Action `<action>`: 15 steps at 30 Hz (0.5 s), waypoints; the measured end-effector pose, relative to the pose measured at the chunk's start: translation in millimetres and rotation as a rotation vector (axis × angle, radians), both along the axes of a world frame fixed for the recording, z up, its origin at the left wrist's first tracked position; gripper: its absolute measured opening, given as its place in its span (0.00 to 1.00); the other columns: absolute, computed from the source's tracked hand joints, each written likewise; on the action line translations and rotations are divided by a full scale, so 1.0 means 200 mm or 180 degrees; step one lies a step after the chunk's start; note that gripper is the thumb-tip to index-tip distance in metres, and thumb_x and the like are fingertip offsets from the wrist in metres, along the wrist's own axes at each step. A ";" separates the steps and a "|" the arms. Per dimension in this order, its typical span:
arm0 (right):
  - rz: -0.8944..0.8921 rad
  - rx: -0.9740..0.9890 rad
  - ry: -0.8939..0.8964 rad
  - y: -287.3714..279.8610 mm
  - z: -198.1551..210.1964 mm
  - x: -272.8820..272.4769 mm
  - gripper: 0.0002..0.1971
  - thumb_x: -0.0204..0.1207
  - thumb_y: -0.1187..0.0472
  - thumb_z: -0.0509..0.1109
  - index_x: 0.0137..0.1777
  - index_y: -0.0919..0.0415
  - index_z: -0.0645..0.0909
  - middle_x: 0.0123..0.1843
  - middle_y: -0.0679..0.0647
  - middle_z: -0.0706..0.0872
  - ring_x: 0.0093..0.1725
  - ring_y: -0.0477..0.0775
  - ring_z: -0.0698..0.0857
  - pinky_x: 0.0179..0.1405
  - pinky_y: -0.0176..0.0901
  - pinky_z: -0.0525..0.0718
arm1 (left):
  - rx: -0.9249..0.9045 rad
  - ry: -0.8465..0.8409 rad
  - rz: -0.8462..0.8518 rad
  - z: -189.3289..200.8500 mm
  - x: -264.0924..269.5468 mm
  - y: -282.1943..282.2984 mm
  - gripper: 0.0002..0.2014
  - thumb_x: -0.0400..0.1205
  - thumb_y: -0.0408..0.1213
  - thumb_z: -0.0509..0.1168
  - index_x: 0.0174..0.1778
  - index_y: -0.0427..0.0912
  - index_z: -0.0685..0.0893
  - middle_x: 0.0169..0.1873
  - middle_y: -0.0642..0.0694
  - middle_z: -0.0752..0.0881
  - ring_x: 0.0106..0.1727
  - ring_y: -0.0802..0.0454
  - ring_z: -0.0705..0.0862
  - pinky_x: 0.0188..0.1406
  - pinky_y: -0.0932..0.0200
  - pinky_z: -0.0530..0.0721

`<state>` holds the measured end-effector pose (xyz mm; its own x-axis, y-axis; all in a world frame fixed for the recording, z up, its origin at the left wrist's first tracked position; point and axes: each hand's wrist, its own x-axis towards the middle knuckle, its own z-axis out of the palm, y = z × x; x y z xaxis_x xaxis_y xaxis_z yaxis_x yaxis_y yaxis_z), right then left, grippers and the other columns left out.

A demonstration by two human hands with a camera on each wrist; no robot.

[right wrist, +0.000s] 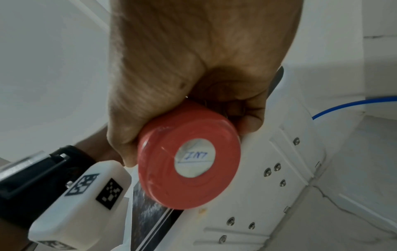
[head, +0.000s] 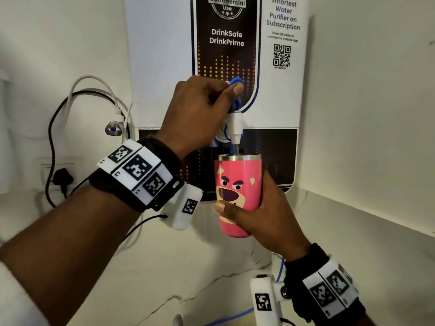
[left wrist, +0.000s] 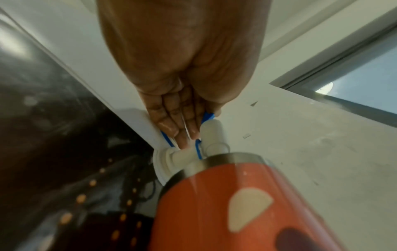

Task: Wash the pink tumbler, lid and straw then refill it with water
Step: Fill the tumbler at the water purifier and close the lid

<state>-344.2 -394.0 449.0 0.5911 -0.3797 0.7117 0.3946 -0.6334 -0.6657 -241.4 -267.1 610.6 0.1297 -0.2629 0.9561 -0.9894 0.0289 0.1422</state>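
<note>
The pink tumbler (head: 237,184) with a cartoon bear face is held upright under the white tap spout (head: 235,127) of a wall water purifier (head: 277,74). My right hand (head: 259,220) grips the tumbler's lower half; its pink base (right wrist: 189,163) with a round white sticker faces the right wrist camera. My left hand (head: 200,114) grips the blue tap lever (head: 236,83), thumb on top. From the left wrist, the fingers (left wrist: 178,122) curl against the tap (left wrist: 211,135) just above the tumbler's steel rim (left wrist: 225,158). No lid or straw is in view.
Black and white cables (head: 94,95) hang on the wall at left, running to a plug in a socket (head: 61,177). A white marble counter (head: 164,267) lies below. A thin blue hose (head: 235,316) runs near the bottom. A window (left wrist: 365,81) shows in the left wrist view.
</note>
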 end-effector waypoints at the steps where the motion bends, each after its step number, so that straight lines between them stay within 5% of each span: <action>1: 0.0020 0.0014 -0.0006 0.00 0.00 0.00 0.40 0.59 0.38 0.87 0.71 0.36 0.74 0.57 0.35 0.91 0.54 0.38 0.92 0.44 0.30 0.90 | 0.0002 0.0062 -0.0020 0.00 0.00 -0.01 0.20 0.90 0.52 0.65 0.42 0.44 0.95 0.34 0.48 0.93 0.40 0.49 0.91 0.46 0.46 0.86; 9: 0.0000 0.0037 0.0058 0.00 0.00 0.01 0.42 0.58 0.37 0.85 0.72 0.34 0.71 0.60 0.37 0.89 0.55 0.34 0.90 0.41 0.25 0.88 | 0.0071 0.0234 -0.0052 0.02 0.01 -0.01 0.21 0.90 0.52 0.66 0.42 0.42 0.96 0.35 0.49 0.93 0.41 0.52 0.92 0.49 0.49 0.87; 15: 0.0016 -0.0008 0.0058 0.00 0.00 0.01 0.44 0.59 0.37 0.85 0.76 0.38 0.71 0.61 0.37 0.89 0.56 0.35 0.90 0.43 0.26 0.89 | 0.0090 0.0257 -0.0021 0.03 0.01 -0.01 0.22 0.90 0.50 0.66 0.41 0.37 0.94 0.33 0.47 0.92 0.39 0.55 0.90 0.40 0.67 0.82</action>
<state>-342.5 -394.3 449.6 0.6060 -0.3748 0.7016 0.3856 -0.6331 -0.6712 -238.6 -269.6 616.2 0.2044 -0.2907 0.9347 -0.9745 0.0301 0.2225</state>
